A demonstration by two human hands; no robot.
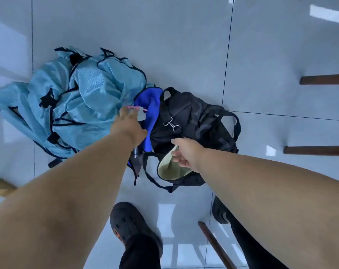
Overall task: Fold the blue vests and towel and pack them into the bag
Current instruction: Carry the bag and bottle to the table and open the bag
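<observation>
Grey tiles (pixel 184 45): both hands apart, right hand (pixel 184 152) gripping bag (pixel 199 121) rim.

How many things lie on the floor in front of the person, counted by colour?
Light blue: 1 heap of vests; the number of vests cannot be told
Bright blue: 1 towel
Black: 1 bag
Total: 3

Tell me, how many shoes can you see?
2: one dark shoe at bottom centre on the floor, another shoe to its right, mostly hidden behind the right forearm.
</observation>
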